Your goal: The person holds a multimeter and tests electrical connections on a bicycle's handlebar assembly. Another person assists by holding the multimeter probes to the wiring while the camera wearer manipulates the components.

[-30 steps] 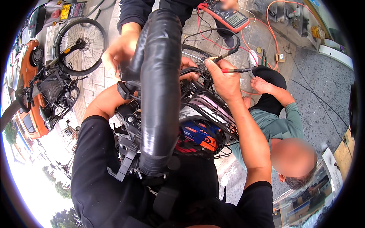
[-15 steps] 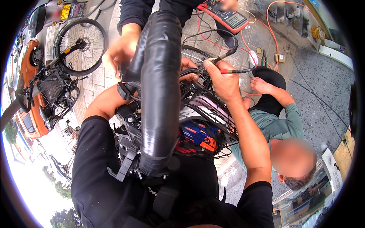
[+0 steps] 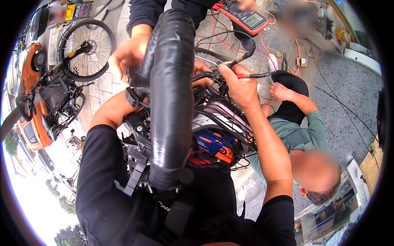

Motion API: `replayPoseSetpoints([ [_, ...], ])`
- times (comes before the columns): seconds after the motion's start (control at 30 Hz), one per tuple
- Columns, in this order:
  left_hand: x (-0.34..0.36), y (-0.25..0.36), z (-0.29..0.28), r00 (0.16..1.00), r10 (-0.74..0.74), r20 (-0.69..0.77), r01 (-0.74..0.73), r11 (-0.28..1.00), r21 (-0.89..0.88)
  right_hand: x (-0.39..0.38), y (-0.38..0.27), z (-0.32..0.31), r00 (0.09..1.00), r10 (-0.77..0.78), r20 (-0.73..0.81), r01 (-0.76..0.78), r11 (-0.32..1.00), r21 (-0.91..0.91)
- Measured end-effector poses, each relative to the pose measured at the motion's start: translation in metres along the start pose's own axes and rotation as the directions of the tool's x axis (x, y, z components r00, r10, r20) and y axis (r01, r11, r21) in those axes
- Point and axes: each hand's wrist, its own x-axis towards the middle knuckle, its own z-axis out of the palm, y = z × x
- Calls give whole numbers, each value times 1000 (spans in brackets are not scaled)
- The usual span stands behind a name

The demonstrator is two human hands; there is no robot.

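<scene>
My right hand (image 3: 242, 89) pinches two multimeter probes, a red one (image 3: 243, 76) and a black one (image 3: 247, 56), with their tips pointing into a tangle of dark parts. Beside it the fingers of my left hand (image 3: 202, 69) close round a black cable (image 3: 203, 76); the rest of that hand is hidden behind a thick black padded tube (image 3: 172, 90). At the top, a red-and-black multimeter (image 3: 246, 18) is in another person's hand (image 3: 247, 4). That person's other hand (image 3: 130, 53) is by the padded tube.
A wire basket (image 3: 236, 119) with a blue-and-orange package (image 3: 217, 145) sits below my hands. A person in a green shirt (image 3: 305, 135) crouches at the right. Orange cords (image 3: 298, 53) lie on the pavement. Another bicycle wheel (image 3: 88, 49) and an orange car (image 3: 35, 127) are at left.
A blurred round shape has come into view at the upper right. The padded tube has shifted very slightly left. Both my hands keep their grip in nearly the same place.
</scene>
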Motion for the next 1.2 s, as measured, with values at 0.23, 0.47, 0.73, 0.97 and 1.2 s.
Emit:
replayPoseSetpoints([
  [0.23, 1, 0, -5, 999, -43, 22, 41, 996, 84, 1, -3, 0, 1000, 25, 12, -25, 1000, -5],
  [0.47, 1, 0, -4, 999, -33, 18, 33, 999, 33, 1, 2, -2, 999, 40, 32, -39, 999, -4],
  [0.73, 1, -4, -7, 999, -16, 29, 15, 999, 38, 2, -1, 0, 999, 41, 26, -41, 999, -24],
  [0.97, 0, -5, -5, 1000, -19, 18, 20, 1000, -17, 2, -2, 0, 1000, 14, 14, -13, 998, -56],
  [1.2, 1, -8, -6, 1000, -21, -3, 21, 1000, 15, 1, -3, 1, 1000, 16, 7, -16, 1000, -14],
])
